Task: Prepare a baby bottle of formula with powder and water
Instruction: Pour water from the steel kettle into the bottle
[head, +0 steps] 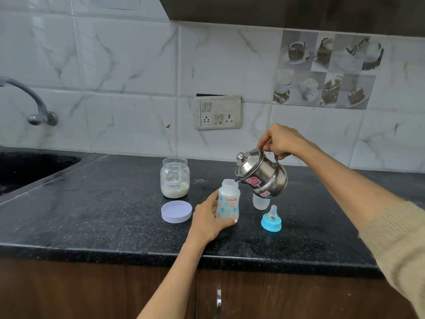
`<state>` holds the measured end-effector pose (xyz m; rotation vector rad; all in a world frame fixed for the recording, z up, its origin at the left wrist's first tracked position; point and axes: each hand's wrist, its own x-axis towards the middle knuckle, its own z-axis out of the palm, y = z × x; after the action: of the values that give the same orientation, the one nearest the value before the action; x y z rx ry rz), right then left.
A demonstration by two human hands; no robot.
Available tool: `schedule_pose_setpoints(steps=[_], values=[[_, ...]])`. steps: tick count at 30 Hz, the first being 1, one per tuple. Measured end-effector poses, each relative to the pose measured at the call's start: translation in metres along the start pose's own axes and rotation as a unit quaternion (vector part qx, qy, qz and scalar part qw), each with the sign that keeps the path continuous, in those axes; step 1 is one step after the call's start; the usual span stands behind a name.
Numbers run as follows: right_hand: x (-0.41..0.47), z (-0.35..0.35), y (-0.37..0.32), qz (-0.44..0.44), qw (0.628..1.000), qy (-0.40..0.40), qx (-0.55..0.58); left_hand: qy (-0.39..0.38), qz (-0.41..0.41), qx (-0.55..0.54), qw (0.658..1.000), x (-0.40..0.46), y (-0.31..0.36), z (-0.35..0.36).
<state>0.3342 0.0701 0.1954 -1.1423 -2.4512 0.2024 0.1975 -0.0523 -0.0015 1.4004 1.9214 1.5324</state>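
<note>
The baby bottle (227, 201) was stood upright and uncapped on the black countertop (103, 217), gripped around its lower body by the left hand (208, 221). A steel kettle (262, 174) was held by its handle in the closed right hand (279, 141) and tilted, its spout positioned at the bottle mouth. The open formula jar (174, 178) was located behind the bottle to its left, with the jar lid (176, 212) laid in front of it. The blue nipple ring (271, 220) was placed to the right of the bottle.

marbled white wall tiles (128, 65) behind black speckled countertop (92, 217), wooden cabinets (92, 291) beneath
</note>
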Motion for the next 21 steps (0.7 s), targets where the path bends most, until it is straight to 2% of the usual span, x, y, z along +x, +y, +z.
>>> schedule_pose_setpoints(steps=[21], values=[[-0.0007, -0.0009, -0.0019, -0.001, 1.0, -0.004, -0.003, 0.001, 0.004, -0.008, 1.0, -0.0011, 0.0003, -0.0004]])
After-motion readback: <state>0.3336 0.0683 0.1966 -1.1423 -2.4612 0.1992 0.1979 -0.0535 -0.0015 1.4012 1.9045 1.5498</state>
